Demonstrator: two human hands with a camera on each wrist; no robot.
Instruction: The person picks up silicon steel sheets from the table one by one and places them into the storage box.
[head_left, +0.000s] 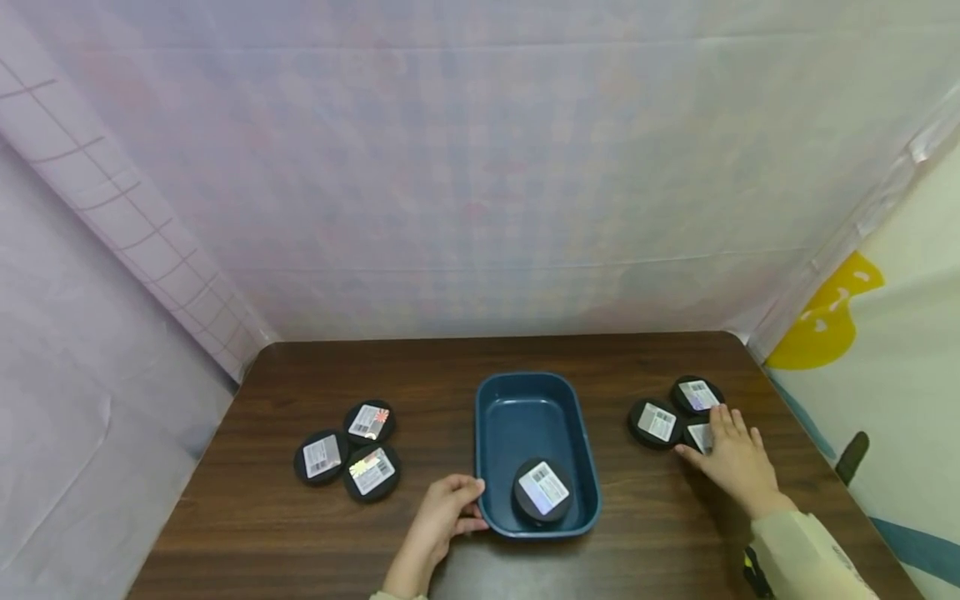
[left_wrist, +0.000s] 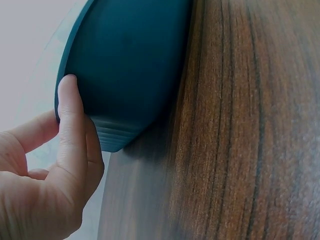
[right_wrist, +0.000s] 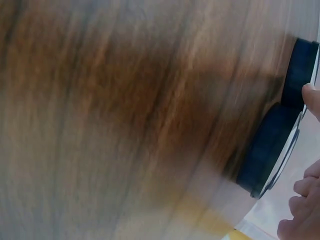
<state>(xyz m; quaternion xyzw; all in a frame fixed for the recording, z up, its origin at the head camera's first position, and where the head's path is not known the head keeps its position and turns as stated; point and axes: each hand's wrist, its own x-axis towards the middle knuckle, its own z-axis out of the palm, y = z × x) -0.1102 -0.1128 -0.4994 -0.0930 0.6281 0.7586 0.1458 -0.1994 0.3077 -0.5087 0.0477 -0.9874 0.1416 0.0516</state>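
Picking is in hand: a disc (head_left: 699, 437) is covered by the right hand (head_left: 731, 457), grip unclear; tray (head_left: 577, 433) is pinched by the left hand (head_left: 442, 517). Closing and lifting seem needed.

Dark wood-grain tabletop, smooth blue tray, matt black discs with paper labels.

The tabletop (head_left: 660, 517) shows streaky brown wood grain with a soft sheen. The tray (head_left: 581, 433) looks like smooth teal-blue plastic, satin rather than glossy, with fine ribbing low on its outer corner in the left wrist view. The discs (head_left: 656, 422) are matt black, each topped by a white paper label; two near the left edge carry shiny, holographic-looking stickers. The backdrop (head_left: 480, 183) is thin, creased, translucent sheeting. The sleeve (head_left: 810, 550) is pale, soft cloth.
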